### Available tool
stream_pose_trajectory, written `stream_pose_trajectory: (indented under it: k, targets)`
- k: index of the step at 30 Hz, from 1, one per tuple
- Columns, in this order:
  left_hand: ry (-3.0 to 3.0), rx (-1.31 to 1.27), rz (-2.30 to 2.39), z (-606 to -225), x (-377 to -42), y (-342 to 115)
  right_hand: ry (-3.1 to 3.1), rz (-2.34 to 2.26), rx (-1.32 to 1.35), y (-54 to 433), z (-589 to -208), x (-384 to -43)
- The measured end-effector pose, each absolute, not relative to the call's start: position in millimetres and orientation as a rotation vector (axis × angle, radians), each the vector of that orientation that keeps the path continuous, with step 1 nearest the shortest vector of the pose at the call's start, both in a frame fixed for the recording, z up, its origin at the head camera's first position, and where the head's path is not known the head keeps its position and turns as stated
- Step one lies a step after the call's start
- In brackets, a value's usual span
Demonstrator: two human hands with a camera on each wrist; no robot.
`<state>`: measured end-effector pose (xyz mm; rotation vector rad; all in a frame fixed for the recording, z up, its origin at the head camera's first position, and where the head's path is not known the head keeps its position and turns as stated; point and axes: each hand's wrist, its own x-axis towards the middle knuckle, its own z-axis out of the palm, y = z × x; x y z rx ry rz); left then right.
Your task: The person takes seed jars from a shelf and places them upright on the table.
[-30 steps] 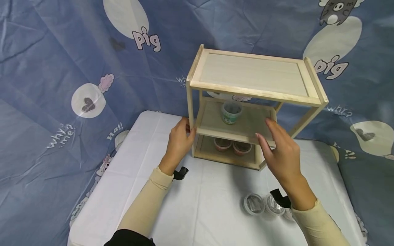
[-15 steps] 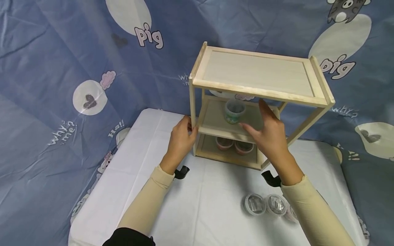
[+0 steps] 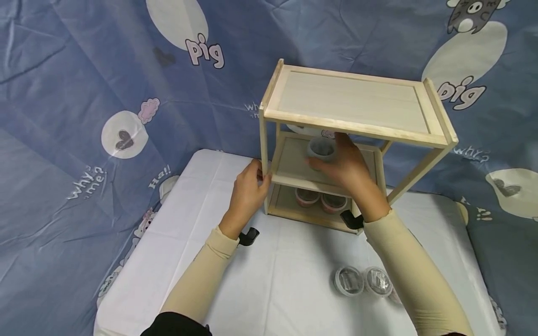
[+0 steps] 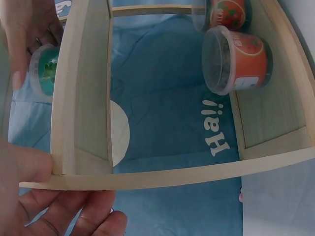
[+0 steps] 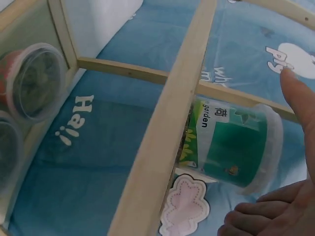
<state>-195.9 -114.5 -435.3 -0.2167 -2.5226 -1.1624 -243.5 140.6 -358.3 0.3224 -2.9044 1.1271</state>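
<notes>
A pale wooden three-tier shelf (image 3: 353, 100) stands on the white-covered table. My left hand (image 3: 245, 196) grips its left front post at the middle board, thumb on one side and fingers on the other in the left wrist view. On the middle board sits a clear plastic cup with a green label (image 5: 236, 142). My right hand (image 3: 350, 168) reaches in over that board, its thumb and fingers spread either side of the cup; the right wrist view shows gaps between them and it. Two red-labelled cups, one a tomato-printed cup (image 4: 248, 59), rest on the bottom board.
On the table in front of the shelf are a clear-lidded tub (image 3: 349, 281), a second tub (image 3: 378, 281) and another partly hidden by the right sleeve. A blue printed cloth (image 3: 227, 93) hangs behind. The shelf's top board overhangs the right hand.
My right hand has moved left and inward, from the shelf's right front to around the green-labelled cup. The left hand keeps its grip on the post.
</notes>
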Motion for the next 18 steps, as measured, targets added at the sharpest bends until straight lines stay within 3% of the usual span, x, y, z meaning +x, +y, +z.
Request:
stream_pose_trajectory:
  k: [18]
  targets:
    - [-2.533, -0.209, -1.160, -435, -197, -115, -2.865, 1.148, 0.333, 140, -375, -255]
